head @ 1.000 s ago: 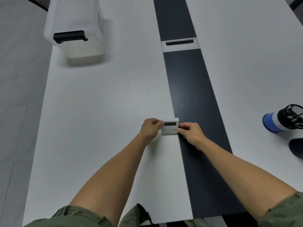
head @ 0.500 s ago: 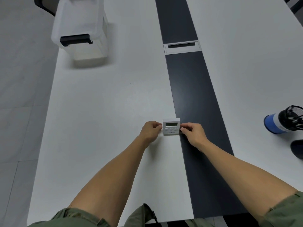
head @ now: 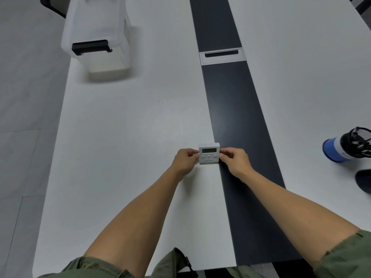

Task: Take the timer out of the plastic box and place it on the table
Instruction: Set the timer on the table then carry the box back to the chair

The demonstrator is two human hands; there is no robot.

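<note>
A: Far left, what is seen?
B: Plastic box (head: 98, 37) on the bench (head: 124, 121), lid latched.
A: And nearer?
B: Timer (head: 208, 156) is pinched between left hand (head: 185, 160) and right hand (head: 234, 161), both grips clamped on its sides, at the dark strip's (head: 236, 109) edge.

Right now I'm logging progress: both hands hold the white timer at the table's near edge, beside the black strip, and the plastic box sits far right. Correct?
Not quite. The head view shows the plastic box far left, not right. Both hands, left and right, do hold the timer.
</note>
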